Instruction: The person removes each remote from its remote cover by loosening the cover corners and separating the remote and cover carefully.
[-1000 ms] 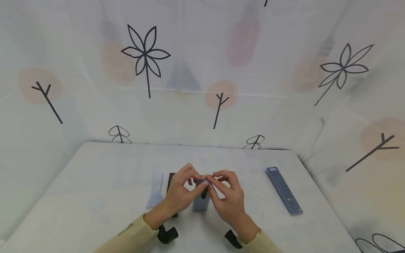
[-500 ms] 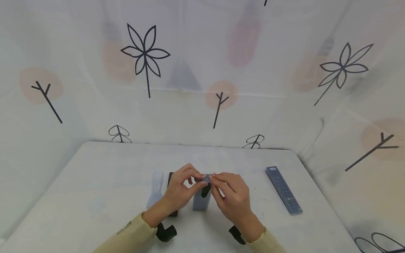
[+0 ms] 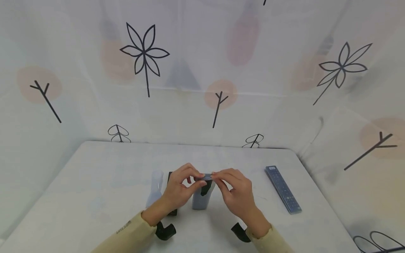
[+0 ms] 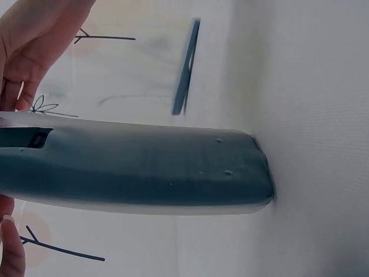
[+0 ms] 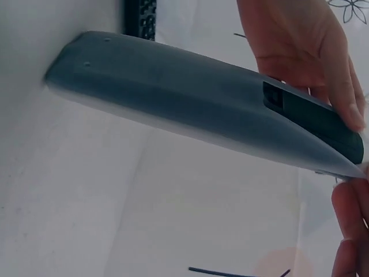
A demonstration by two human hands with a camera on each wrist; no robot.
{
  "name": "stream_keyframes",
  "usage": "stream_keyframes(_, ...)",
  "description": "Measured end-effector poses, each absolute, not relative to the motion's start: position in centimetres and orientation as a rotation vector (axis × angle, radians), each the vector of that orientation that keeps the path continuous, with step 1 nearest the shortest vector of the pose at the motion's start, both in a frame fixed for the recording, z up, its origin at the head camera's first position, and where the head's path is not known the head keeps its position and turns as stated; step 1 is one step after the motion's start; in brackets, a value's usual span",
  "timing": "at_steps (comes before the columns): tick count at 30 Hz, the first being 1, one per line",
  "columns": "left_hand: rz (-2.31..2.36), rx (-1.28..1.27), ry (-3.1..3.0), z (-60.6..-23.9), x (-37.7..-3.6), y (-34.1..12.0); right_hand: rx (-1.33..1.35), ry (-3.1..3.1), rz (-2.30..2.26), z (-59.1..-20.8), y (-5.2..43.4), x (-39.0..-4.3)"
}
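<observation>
Standing on end at the table's middle is a dark remote control (image 3: 206, 188) in a translucent blue-grey protective cover (image 3: 200, 202). My left hand (image 3: 177, 188) pinches the top end, its thumb lying along the dark part in the right wrist view. With thumb and fingers, my right hand (image 3: 238, 191) pinches the right side of the cover's mouth. The cover (image 5: 173, 92) tapers to a stretched edge there, and the dark remote (image 5: 314, 124) shows through the opening. In the left wrist view the cover's (image 4: 150, 167) lower end is close over the table.
A black remote (image 3: 173, 212) lies partly hidden beneath my left forearm. Left of it is a pale translucent cover (image 3: 155, 196). Another remote in a bluish cover (image 3: 282, 189) lies at the right on the white table (image 3: 110, 168). Patterned cloth (image 3: 190, 116) hangs behind.
My right hand has shifted right, drawing the cover's edge outward, so the mouth spreads wider and more of the dark remote shows. My left hand has barely moved.
</observation>
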State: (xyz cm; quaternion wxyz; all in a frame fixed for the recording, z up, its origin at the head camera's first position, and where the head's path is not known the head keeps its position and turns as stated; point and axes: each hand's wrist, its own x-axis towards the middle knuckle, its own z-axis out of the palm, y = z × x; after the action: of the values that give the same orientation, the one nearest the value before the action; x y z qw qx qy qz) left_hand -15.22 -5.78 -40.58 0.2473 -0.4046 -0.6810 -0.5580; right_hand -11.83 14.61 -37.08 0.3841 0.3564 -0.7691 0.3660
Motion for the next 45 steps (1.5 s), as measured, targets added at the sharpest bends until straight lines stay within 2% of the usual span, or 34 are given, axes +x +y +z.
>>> stream_keyframes(9, -1.503, -1.126, -1.893, -40.6, -15.2, -5.8, 0.877, -2.266, 1.225, -36.2, 16.2, -12.5)
stream_keyframes(15, -1.502, -1.150, -1.886, -40.5, -15.1, -5.9, 0.754, -2.457, 1.556, -36.3, 16.6, -13.0)
stream_keyframes(28, -1.528, -1.115, -1.896, -40.3, -14.9, -6.1, 0.713, -2.516, 1.909, -37.0, 16.4, -14.6)
stream_keyframes(38, -1.509, -1.126, -1.915, -40.2, -15.1, -6.3, 0.379, -2.443, 1.988, -37.3, 15.9, -13.6)
stream_keyframes(41, -1.487, -1.148, -1.888, -40.1, -15.1, -6.3, 0.453, -2.374, 1.917, -37.5, 15.7, -13.0)
stream_keyframes(45, -1.390, -1.209, -1.844, -39.9, -15.3, -6.4, 0.697, -2.260, 1.690, -37.8, 15.3, -12.5)
